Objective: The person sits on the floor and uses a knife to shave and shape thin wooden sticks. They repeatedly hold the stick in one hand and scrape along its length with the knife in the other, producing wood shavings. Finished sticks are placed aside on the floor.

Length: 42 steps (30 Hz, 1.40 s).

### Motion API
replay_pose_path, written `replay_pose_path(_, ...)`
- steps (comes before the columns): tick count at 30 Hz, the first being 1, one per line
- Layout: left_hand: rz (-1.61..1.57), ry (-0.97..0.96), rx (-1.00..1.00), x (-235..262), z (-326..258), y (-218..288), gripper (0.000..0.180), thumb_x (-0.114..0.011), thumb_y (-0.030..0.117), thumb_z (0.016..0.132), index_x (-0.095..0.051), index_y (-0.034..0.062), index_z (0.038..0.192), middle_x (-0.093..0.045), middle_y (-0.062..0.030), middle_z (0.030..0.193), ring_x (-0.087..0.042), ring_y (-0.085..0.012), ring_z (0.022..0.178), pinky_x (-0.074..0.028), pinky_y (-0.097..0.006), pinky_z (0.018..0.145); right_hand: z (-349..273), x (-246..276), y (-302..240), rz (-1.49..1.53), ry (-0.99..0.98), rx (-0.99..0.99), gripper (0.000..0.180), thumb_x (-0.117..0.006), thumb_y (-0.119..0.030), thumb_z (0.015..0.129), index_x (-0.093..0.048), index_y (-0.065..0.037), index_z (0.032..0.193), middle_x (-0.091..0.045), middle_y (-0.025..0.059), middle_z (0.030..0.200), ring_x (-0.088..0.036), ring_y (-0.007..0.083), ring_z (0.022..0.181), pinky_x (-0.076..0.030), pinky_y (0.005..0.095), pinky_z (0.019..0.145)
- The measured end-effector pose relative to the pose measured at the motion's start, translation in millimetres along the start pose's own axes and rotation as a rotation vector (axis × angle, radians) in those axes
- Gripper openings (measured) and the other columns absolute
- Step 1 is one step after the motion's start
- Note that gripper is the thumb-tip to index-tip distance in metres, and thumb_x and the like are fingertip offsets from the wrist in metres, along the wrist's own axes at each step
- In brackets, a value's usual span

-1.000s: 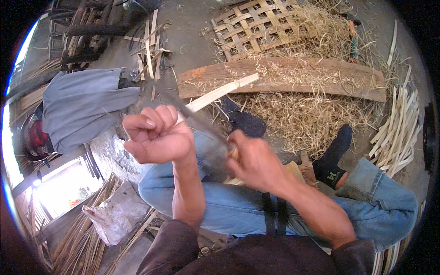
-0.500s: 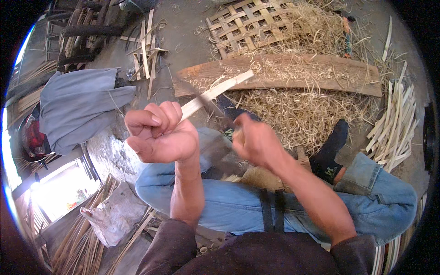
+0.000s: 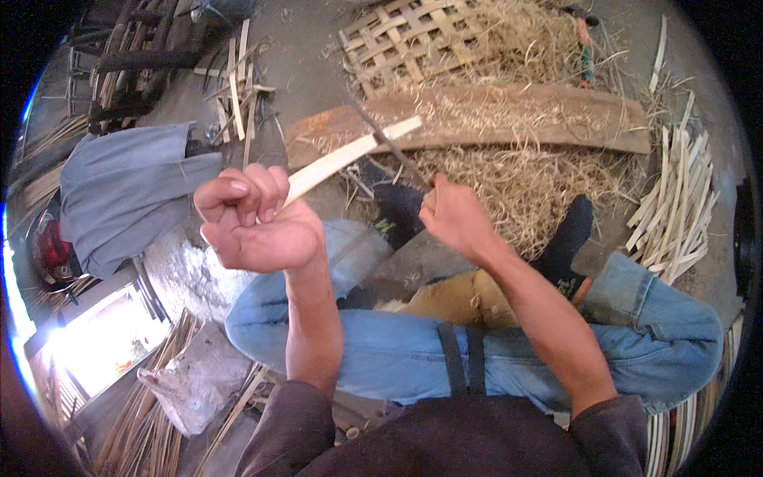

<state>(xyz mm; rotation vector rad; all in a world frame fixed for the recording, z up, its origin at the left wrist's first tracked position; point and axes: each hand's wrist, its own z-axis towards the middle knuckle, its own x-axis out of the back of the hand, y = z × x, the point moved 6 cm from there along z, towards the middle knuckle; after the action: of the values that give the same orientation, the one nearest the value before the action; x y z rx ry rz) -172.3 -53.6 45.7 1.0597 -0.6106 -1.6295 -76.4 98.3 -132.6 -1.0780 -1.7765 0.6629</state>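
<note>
My left hand (image 3: 253,221) is raised in a fist, gripping a pale bamboo strip (image 3: 350,155) that slants up and to the right. My right hand (image 3: 457,216) holds the handle of a thin dark knife (image 3: 389,147), whose blade crosses the strip near its far end. Both hands hover above my knees in blue jeans (image 3: 509,362). My feet in black socks (image 3: 568,242) rest on a heap of straw-like shavings (image 3: 509,179).
A long wooden plank (image 3: 517,119) lies across the floor beyond my feet. A woven bamboo lattice (image 3: 405,40) sits behind it. Cut bamboo strips (image 3: 675,207) are piled at right, more sticks (image 3: 238,95) at upper left. Grey cloth (image 3: 127,191) lies left.
Both hands have lifted and moved slightly apart. The strip now points further right, and the knife blade has slid up toward the strip's far end.
</note>
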Motion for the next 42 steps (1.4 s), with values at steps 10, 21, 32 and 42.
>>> replay_pose_path(10,-0.198,-0.144,0.015,-2,0,-11,0.047,-0.046,0.049,0.092,-0.040,0.0077,0.072,-0.028,0.0020,0.054,-0.023,-0.0068,0.046,-0.017,-0.023,0.043,-42,2,-80,0.143,-0.028,0.220,0.034,-0.060,-0.022,0.083,-0.047,0.006,0.096,-0.063,0.0275,0.076,-0.063,0.0450,0.072,-0.053,0.0503,0.068)
replay_pose_path(21,-0.142,-0.067,0.007,-16,4,-13,0.041,-0.045,0.040,0.094,-0.035,0.0074,0.072,-0.026,0.0013,0.053,-0.018,-0.0058,0.044,-0.013,-0.024,0.040,-11,0,-15,-0.071,0.020,0.007,0.033,-0.052,-0.020,0.086,-0.050,0.009,0.102,-0.062,0.0269,0.074,-0.064,0.0420,0.074,-0.052,0.0485,0.068)
replay_pose_path(32,-0.122,-0.065,-0.049,-31,-9,-14,0.045,-0.050,0.043,0.091,-0.034,0.0081,0.069,-0.025,0.0020,0.054,-0.018,-0.0059,0.044,-0.012,-0.024,0.040,-13,4,3,0.057,-0.034,-0.175,0.028,-0.054,-0.019,0.084,-0.047,0.007,0.094,-0.062,0.0269,0.078,-0.063,0.0442,0.075,-0.051,0.0507,0.065)
replay_pose_path(42,-0.101,-0.066,-0.065,-29,-14,-13,0.039,-0.044,0.039,0.094,-0.034,0.0107,0.069,-0.025,0.0021,0.055,-0.017,-0.0071,0.043,-0.012,-0.025,0.040,-20,-10,20,-0.030,0.023,-0.049,0.030,-0.055,-0.019,0.083,-0.050,0.007,0.098,-0.063,0.0298,0.077,-0.064,0.0458,0.075,-0.051,0.0522,0.070)
